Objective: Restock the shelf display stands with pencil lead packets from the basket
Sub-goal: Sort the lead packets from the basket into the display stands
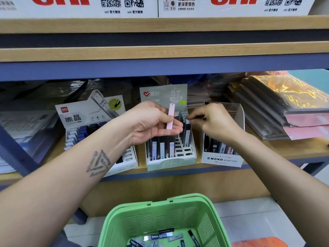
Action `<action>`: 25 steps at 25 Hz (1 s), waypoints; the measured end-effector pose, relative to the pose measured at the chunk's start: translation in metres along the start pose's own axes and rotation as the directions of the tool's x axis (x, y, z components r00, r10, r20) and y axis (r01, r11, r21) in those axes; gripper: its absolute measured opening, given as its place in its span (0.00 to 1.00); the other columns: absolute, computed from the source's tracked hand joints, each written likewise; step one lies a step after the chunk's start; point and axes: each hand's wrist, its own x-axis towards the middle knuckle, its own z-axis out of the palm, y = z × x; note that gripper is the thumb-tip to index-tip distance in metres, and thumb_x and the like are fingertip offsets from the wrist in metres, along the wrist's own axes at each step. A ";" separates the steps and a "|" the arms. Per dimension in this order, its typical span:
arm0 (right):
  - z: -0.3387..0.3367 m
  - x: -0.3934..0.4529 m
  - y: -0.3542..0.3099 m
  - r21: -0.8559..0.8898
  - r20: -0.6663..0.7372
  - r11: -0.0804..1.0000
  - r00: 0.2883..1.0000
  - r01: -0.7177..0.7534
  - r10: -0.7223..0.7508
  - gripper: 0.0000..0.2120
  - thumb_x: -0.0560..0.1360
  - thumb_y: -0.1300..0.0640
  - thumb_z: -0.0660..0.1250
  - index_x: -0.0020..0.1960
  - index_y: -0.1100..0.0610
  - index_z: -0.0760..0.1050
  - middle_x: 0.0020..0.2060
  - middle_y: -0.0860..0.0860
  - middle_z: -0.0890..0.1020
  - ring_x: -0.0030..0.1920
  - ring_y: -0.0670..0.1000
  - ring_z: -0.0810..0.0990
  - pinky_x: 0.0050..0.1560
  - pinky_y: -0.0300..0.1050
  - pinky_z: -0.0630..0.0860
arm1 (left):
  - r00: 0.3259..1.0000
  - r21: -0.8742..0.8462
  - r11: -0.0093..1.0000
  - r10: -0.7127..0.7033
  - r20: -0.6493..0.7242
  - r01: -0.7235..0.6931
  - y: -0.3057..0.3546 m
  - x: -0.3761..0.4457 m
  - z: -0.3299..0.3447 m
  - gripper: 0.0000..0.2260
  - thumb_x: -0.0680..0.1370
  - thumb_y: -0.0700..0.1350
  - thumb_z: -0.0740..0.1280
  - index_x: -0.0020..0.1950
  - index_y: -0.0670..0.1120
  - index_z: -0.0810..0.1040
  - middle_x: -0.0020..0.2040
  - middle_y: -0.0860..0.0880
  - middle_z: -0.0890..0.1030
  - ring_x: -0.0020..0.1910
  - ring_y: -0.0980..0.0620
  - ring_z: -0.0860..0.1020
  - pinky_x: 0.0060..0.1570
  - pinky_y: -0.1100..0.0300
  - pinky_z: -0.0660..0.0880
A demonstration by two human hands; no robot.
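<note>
Shelving of pale wood on a blue steel frame (160, 68) holds three cardboard display stands in a row. Leftmost is the white and grey stand printed with a pencil-lead picture and "HB 0.5" (92, 113), its slots part-filled with white, blue and black packets. In front of it the left hand (151, 122) is turned palm-up, thumb pressing a slim pink lead packet (170, 115) against the fingers, so the packet stands nearly upright in a light pinch before the middle stand. That middle stand, pale green with "0.7" on its back card (170, 157), has dark and pale packets in its left slots and several bare white slots at its front right. Over its right rear corner the right hand (213, 122) is curled, fingertips pinching the top of a dark lead packet with a pale end (187, 129) that sits in the right column. Just right stands the white box marked "MONO graph MG" (222, 157), with black and pink packets inside. Further right lie stacked plastic-wrapped packs (284, 111). Below, on the floor, the green perforated plastic basket (160, 220) holds loose dark and grey lead packets (160, 237) at its bottom.
</note>
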 end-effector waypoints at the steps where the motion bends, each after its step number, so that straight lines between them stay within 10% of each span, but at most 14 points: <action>1: 0.005 -0.001 0.001 -0.054 -0.001 0.997 0.998 0.058 -0.058 0.07 0.75 0.63 0.73 0.52 0.56 0.86 0.48 0.50 0.85 0.50 0.51 0.82 0.53 0.43 0.77 | 1.000 -0.005 1.000 0.006 -0.005 -0.006 -0.001 0.001 0.000 0.12 0.80 0.27 0.60 0.63 0.27 0.69 0.49 0.27 0.82 0.47 0.36 0.85 0.43 0.50 0.84; 6: 0.007 -0.003 -0.003 -0.259 0.010 0.958 0.992 0.126 -0.128 0.12 0.77 0.62 0.68 0.58 0.55 0.84 0.52 0.50 0.82 0.53 0.54 0.80 0.50 0.51 0.78 | 1.000 -0.036 0.999 0.005 -0.001 -0.005 -0.006 0.002 0.005 0.10 0.80 0.27 0.61 0.61 0.28 0.72 0.51 0.27 0.81 0.49 0.33 0.84 0.47 0.49 0.83; 11: -0.025 -0.006 -0.007 0.553 -0.021 0.833 1.000 -0.006 0.021 0.18 0.76 0.70 0.69 0.65 0.59 0.79 0.54 0.54 0.85 0.54 0.51 0.84 0.56 0.45 0.81 | 0.999 -0.012 1.000 0.005 0.033 -0.005 -0.010 0.008 0.017 0.08 0.81 0.30 0.62 0.57 0.30 0.78 0.44 0.35 0.82 0.39 0.45 0.85 0.39 0.61 0.83; 17: -0.060 -0.024 0.016 0.694 -0.032 0.718 0.993 -0.059 0.112 0.08 0.73 0.66 0.73 0.52 0.63 0.83 0.45 0.59 0.87 0.47 0.55 0.86 0.50 0.44 0.82 | 0.989 -0.173 0.985 0.023 0.149 0.003 -0.018 0.017 0.052 0.11 0.81 0.32 0.61 0.62 0.31 0.76 0.43 0.38 0.83 0.37 0.48 0.83 0.36 0.63 0.81; 19: -0.076 -0.030 0.029 0.606 -0.091 0.791 0.980 -0.089 0.179 0.06 0.75 0.66 0.72 0.52 0.63 0.83 0.42 0.59 0.86 0.43 0.53 0.86 0.45 0.40 0.82 | 0.992 0.063 0.992 0.106 0.072 -0.111 -0.026 0.024 0.072 0.11 0.82 0.35 0.62 0.63 0.35 0.76 0.49 0.38 0.84 0.45 0.45 0.85 0.46 0.56 0.83; 22: -0.093 -0.037 0.052 0.205 -0.206 0.954 0.943 -0.220 0.262 0.07 0.76 0.63 0.73 0.53 0.59 0.84 0.45 0.54 0.86 0.41 0.46 0.85 0.47 0.36 0.80 | 0.908 0.811 0.478 0.393 0.146 -0.337 -0.049 0.036 0.089 0.12 0.82 0.42 0.61 0.64 0.44 0.78 0.57 0.49 0.82 0.54 0.49 0.81 0.57 0.53 0.79; 25: -0.087 -0.041 0.067 -0.184 -0.210 0.952 0.956 -0.246 0.207 0.10 0.76 0.61 0.73 0.58 0.57 0.84 0.54 0.52 0.85 0.53 0.48 0.82 0.56 0.41 0.75 | 0.871 0.925 -0.012 0.333 0.362 -0.380 -0.076 0.043 0.094 0.13 0.79 0.39 0.60 0.62 0.40 0.76 0.63 0.44 0.75 0.65 0.44 0.73 0.65 0.51 0.72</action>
